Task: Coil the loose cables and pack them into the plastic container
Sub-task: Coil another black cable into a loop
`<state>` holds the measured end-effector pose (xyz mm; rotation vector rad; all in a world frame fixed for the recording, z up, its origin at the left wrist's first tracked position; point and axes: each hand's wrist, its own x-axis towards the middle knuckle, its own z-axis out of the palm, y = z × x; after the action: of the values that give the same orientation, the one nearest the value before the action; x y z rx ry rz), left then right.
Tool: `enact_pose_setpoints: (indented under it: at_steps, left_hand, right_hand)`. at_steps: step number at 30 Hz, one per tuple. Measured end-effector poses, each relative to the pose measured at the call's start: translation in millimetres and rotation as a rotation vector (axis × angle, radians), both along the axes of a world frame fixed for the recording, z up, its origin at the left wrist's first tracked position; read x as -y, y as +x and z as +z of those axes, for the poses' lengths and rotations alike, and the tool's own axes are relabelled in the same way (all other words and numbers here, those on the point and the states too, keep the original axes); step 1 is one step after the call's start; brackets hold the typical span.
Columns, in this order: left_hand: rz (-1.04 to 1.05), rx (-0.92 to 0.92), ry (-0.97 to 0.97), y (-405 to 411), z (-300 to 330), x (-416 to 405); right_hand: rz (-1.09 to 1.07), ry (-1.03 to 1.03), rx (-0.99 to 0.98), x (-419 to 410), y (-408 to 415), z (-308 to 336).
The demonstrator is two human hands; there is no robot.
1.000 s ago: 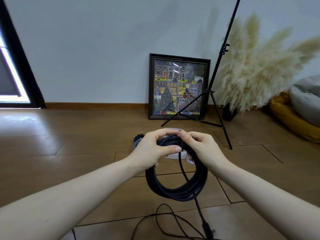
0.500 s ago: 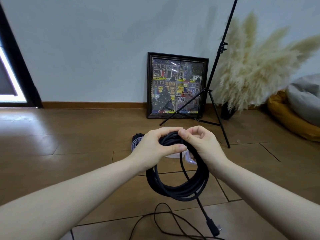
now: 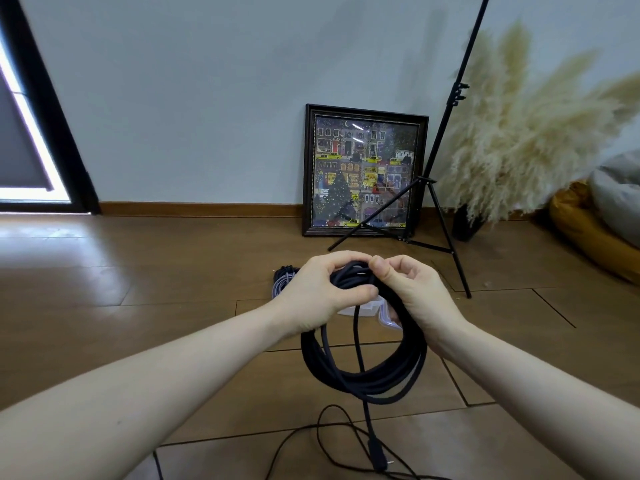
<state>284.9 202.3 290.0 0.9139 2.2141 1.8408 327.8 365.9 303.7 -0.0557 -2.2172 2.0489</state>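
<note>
A thick black cable coil [image 3: 363, 375] hangs in the air in front of me. My left hand [image 3: 322, 296] grips the top of the coil, thumb across the strands. My right hand [image 3: 412, 292] pinches the same bundle from the right side. The coil's loose tail drops straight down and ends in a black plug [image 3: 377, 457] just above the floor. Behind my hands, mostly hidden, lies the clear plastic container [image 3: 367, 308] on the floor. A white and black cable bundle [image 3: 282, 280] peeks out to its left.
A thin black cable [image 3: 311, 431] loops loosely on the wooden floor below. A black tripod stand [image 3: 446, 202] and a framed picture [image 3: 363, 171] stand by the wall. Pampas grass [image 3: 526, 140] and a yellow cushion [image 3: 588, 237] fill the right side.
The dangling plug end has risen off the floor as the tail shortened. My right hand's fingers have shifted on top of the coil. Both hands stay in nearly the same place.
</note>
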Motion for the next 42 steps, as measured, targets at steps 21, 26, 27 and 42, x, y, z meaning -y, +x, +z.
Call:
enact_pose_setpoints:
  at_steps: [21,26,27,42]
  left_hand:
    - [-0.025,-0.057,-0.039,2.9,-1.8,-3.3]
    - [-0.006,-0.08,-0.044,3.8,-1.7,-2.8]
    - [-0.002,-0.085,-0.046,3.6,-2.1,-2.6]
    - [-0.016,-0.035,-0.078,-2.0,-5.3,-0.6]
  right_hand:
    - [0.086,0.056,0.019,-7.4,2.3,-0.7]
    - [0.058,0.083,0.01,-4.0,2.0,-2.2]
    - [0.056,0.093,0.006,-3.4,1.8,-2.1]
    - [0.065,0.158,0.034,-5.0,-0.1,-5.8]
